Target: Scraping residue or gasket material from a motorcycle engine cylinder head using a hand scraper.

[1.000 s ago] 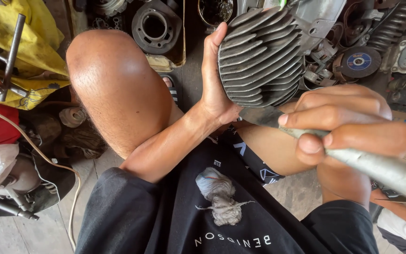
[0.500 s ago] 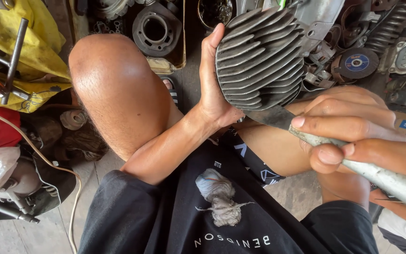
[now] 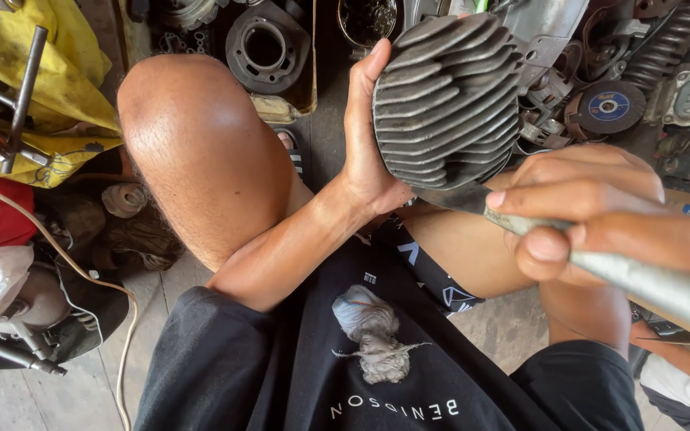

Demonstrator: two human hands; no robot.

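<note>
My left hand [image 3: 366,144] grips a grey finned engine cylinder head [image 3: 449,100] from its left side and holds it upright above my lap. My right hand [image 3: 600,211] is closed around a slim grey metal tool [image 3: 664,287] whose flat tip [image 3: 453,198] touches the lower edge of the fins. A wad of grey rag [image 3: 370,331] lies on my black shirt. My bare left knee [image 3: 193,136] rises at the left.
A dark round engine part [image 3: 263,49] and a small pot [image 3: 366,17] lie on the floor ahead. A blue-labelled grinding disc [image 3: 607,108] and a coil spring [image 3: 664,44] sit upper right. Yellow cloth with metal rods [image 3: 21,88] is at left.
My right hand has slid a little lower and to the right along the tool. The tool tip stays at the bottom of the fins; the left hand keeps its grip.
</note>
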